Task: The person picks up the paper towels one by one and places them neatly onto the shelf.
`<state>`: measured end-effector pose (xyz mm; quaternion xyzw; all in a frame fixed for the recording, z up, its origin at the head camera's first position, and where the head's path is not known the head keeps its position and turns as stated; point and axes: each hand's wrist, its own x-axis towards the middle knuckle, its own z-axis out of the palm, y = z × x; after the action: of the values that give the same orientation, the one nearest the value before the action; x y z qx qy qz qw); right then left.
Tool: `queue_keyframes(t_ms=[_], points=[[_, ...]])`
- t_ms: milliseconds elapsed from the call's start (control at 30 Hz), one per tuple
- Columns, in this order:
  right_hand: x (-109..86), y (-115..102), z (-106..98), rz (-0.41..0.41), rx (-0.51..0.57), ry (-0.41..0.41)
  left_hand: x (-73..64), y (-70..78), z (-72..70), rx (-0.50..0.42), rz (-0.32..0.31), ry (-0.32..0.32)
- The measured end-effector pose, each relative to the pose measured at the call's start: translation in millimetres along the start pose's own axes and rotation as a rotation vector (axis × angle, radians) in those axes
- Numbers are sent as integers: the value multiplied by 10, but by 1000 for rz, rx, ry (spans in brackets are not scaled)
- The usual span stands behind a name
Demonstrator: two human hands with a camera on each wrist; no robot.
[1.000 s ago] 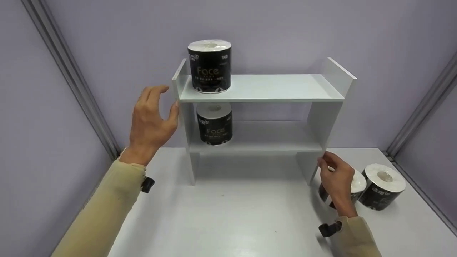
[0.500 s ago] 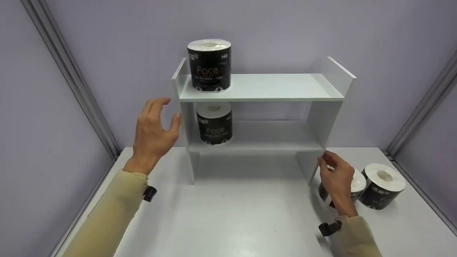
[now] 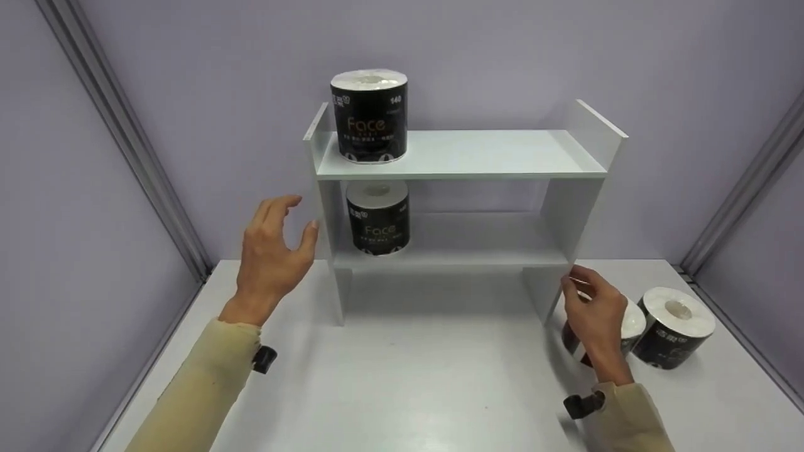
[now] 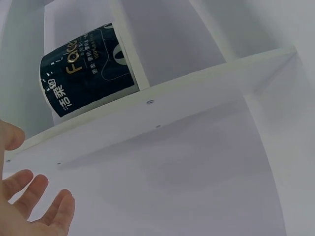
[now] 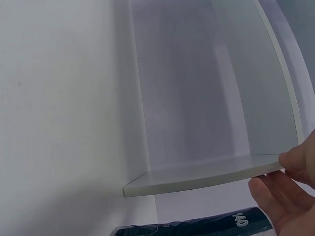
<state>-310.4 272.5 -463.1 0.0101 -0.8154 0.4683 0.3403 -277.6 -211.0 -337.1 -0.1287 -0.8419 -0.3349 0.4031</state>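
Note:
A white two-tier shelf (image 3: 465, 154) stands on the table. My left hand (image 3: 270, 251) hovers beside its left side panel, thumb and fingers spread in a loose curve around nothing; the left wrist view shows the fingers (image 4: 64, 209) apart from the panel. At the shelf's lower right, my right hand (image 3: 593, 311) pinches the front edge of the side panel (image 5: 206, 182) between thumb and fingers. One black-wrapped toilet roll (image 3: 370, 125) stands upright on the top tier's left end. Directly below it, another toilet roll (image 3: 379, 223) stands on the middle tier.
Two more toilet rolls stand on the table to the right of the shelf: one roll (image 3: 631, 323) partly hidden behind my right hand, the other roll (image 3: 672, 329) beside it. A pale wall (image 3: 477, 56) rises behind the white table (image 3: 402, 389).
My left hand has moved down along the outside of the shelf's left panel, keeping its spread shape. The right hand keeps its place on the right panel; shelf and rolls stay put.

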Motion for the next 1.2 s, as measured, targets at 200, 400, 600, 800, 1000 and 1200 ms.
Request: queue_keyframes(t_ms=[200,400,600,800,1000,1200], points=[[29,-6,-88,-12,-3,-19,-47,-4,-5,-11,-10,-23],[81,-11,-169,-23,-24,-17,-103,-8,-1,-9,-12,-35],[103,-52,-221,-34,-23,-37,-153,-28,11,-15,-15,-34],[83,-86,-237,-42,19,-47,-236,-56,9,-38,-42,-32],[48,-98,-262,-35,21,-65,-314,-84,47,-68,-68,-45],[12,-128,-284,-43,-18,-131,-416,-148,116,-76,-85,-56]])
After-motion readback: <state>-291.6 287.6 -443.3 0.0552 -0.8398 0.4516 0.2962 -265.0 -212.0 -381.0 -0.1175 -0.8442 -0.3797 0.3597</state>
